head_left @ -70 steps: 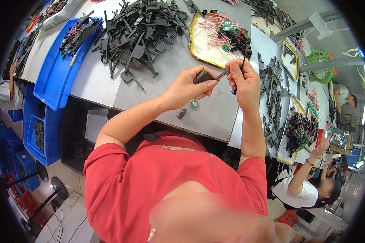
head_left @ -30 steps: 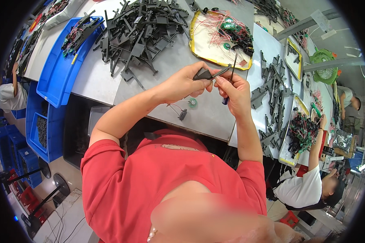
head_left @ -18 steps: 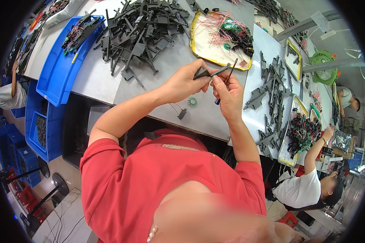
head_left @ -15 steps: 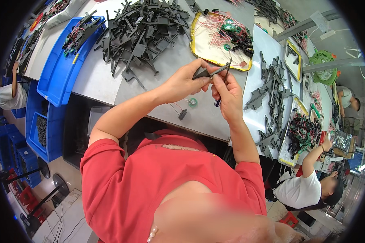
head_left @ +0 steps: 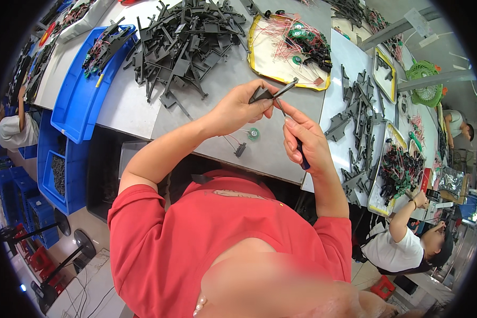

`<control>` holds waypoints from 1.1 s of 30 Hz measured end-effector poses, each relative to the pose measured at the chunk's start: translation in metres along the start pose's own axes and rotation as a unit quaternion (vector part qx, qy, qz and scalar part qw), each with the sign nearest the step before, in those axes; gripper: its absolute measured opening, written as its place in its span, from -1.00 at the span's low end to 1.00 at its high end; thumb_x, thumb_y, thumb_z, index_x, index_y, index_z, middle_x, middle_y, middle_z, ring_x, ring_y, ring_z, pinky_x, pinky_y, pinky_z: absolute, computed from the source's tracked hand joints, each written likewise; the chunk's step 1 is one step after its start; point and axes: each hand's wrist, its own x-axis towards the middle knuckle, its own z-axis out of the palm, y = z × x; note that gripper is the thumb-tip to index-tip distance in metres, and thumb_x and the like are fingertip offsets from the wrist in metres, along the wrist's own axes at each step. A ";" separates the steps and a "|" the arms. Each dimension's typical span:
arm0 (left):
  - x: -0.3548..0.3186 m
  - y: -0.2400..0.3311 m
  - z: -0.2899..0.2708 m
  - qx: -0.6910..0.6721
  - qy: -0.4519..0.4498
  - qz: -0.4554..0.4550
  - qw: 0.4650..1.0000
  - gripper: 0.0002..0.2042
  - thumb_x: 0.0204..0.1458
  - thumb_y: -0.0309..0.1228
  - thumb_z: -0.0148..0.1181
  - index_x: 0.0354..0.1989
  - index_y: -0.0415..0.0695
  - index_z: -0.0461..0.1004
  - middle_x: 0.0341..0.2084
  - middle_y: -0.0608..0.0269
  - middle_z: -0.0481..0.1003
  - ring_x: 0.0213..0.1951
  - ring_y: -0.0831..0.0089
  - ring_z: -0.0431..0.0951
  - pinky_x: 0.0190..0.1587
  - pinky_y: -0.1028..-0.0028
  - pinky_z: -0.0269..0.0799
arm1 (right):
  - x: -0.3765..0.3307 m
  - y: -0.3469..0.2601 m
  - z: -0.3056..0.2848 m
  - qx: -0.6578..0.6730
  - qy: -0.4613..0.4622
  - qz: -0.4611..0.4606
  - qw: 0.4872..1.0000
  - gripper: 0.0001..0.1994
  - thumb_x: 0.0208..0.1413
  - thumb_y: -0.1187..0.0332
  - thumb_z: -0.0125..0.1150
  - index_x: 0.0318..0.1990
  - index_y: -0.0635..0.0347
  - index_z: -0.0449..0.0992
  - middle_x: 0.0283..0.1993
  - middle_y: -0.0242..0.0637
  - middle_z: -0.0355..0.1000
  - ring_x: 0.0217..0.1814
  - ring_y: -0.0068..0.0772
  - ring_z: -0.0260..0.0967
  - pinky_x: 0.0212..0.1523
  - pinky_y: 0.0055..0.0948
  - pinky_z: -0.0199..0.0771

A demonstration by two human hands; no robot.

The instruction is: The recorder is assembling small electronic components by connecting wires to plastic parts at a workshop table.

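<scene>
My left hand (head_left: 234, 110) is closed on a dark grey plastic bracket (head_left: 286, 88), whose narrow arm points up and to the right. In my right hand (head_left: 309, 139) is a screwdriver (head_left: 302, 155) with a dark blue handle, held low in the palm. Its thin shaft runs up to the bracket beside my left fingertips, where the tip is too small to make out. On the table below my hands lie a small green disc (head_left: 254, 133) and a small black connector piece (head_left: 240, 150), joined by thin wires.
A heap of dark brackets (head_left: 183, 63) lies at the far left, beside a blue tray (head_left: 79, 106). A yellow-rimmed tray (head_left: 270, 63) holds wired green discs. More brackets (head_left: 358, 116) lie to the right. A co-worker (head_left: 403, 244) sits at the right; a green fan (head_left: 425, 87) stands beyond.
My right hand has moved down and right, away from my left, so the screwdriver's shaft now shows. My left hand keeps the bracket in nearly the same place.
</scene>
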 end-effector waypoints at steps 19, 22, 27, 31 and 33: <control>-0.011 0.037 -0.051 0.126 -0.079 -0.048 0.988 -0.23 0.01 0.30 -0.34 -0.01 -0.22 0.36 -0.32 0.18 0.42 -0.41 0.50 0.46 -0.35 0.54 0.42 | 0.006 -0.037 0.014 -0.329 -0.011 -0.043 0.943 -0.58 0.21 0.35 -0.17 0.24 0.05 0.13 -0.67 -0.47 0.21 -0.76 -0.72 0.07 -0.71 -0.71 0.11; -0.017 0.034 -0.048 -0.039 -0.070 -0.153 0.985 -0.27 0.01 0.28 -0.30 -0.17 -0.26 0.42 -0.40 0.15 0.43 -0.49 0.44 0.49 -0.40 0.51 0.52 | 0.021 -0.022 0.035 -0.555 -0.068 -0.214 0.801 -0.58 0.19 0.40 -0.17 0.23 -0.09 0.17 -0.64 -0.40 0.27 -0.65 -0.62 0.21 -0.58 -0.60 0.26; -0.039 0.003 -0.077 -0.135 -0.083 -0.126 0.979 -0.63 0.08 -0.06 -0.02 -0.36 -0.18 0.41 -0.35 0.18 0.46 -0.44 0.46 0.52 -0.37 0.55 0.52 | 0.044 -0.021 0.033 -0.432 -0.007 -0.152 0.889 -0.73 0.14 0.41 -0.02 0.01 0.13 0.32 -0.43 -0.43 0.40 -0.55 -0.71 0.18 -0.48 -0.67 0.25; -0.053 0.001 -0.080 -0.093 -0.098 -0.106 0.985 -0.85 0.05 -0.34 0.12 -0.30 -0.14 0.41 -0.30 0.27 0.46 -0.32 0.55 0.51 -0.29 0.59 0.47 | 0.083 0.001 -0.003 -0.420 -0.031 -0.185 0.888 -0.67 0.01 0.31 0.15 -0.06 0.21 0.40 -0.20 -0.44 0.42 -0.47 -0.71 0.22 -0.33 -0.65 0.27; -0.056 0.009 -0.084 -0.058 -0.103 -0.065 0.991 -0.72 0.06 -0.38 0.09 -0.04 -0.12 0.34 -0.23 0.27 0.45 -0.24 0.58 0.47 -0.20 0.62 0.39 | 0.091 0.018 -0.024 -0.464 -0.032 -0.141 0.874 -0.67 -0.05 0.30 0.21 -0.10 0.20 0.46 -0.27 -0.42 0.45 -0.47 -0.67 0.21 -0.34 -0.63 0.27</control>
